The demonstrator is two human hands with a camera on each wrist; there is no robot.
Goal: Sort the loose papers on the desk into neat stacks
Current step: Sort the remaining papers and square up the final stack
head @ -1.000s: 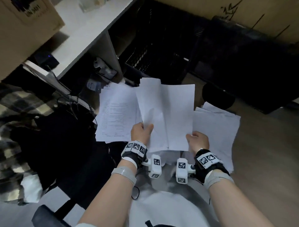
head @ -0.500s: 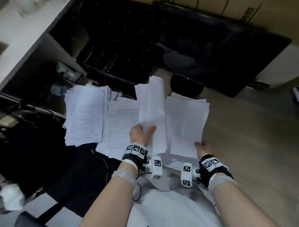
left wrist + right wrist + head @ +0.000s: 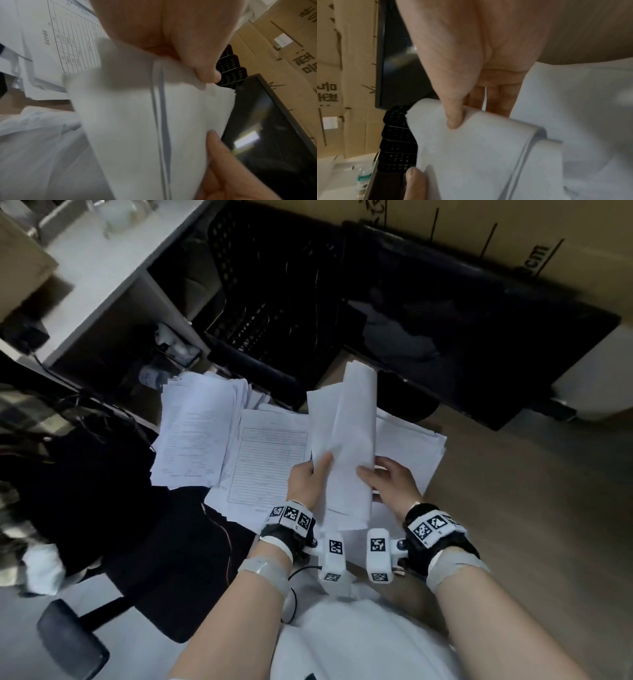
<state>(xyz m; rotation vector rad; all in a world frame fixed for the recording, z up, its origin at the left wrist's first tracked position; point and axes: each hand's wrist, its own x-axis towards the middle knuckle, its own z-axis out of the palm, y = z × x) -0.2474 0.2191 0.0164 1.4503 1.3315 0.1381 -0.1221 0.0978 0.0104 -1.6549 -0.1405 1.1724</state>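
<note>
1. A black perforated metal file rack (image 3: 274,302) stands at the far edge of the wooden desk (image 3: 513,508), beside a flat black monitor screen (image 3: 479,313) that lies in front of brown cardboard boxes (image 3: 513,224).
2. A small clear plastic bottle (image 3: 150,376) sits at the far left edge, just beyond a fanned stack of printed white sheets (image 3: 195,433).
3. Beside that stack, toward the middle, lies a white ruled form page (image 3: 270,463) on top of other sheets; a third pile of blank white papers (image 3: 407,446) lies to the right, near the desk's near edge.
4. The bundle of blank white sheets (image 3: 346,446) is held above the desk between the form page and the right pile, partly hiding both.
5. Its long axis runs from the person toward the rack, and the sheets bow into a loose curl along that length.
6. The left hand (image 3: 306,477) grips the bundle's left edge, thumb on top.
7. The right hand (image 3: 390,479) pinches the right edge, thumb (image 3: 453,117) pressed on the curled top sheet, fingers behind.
</note>
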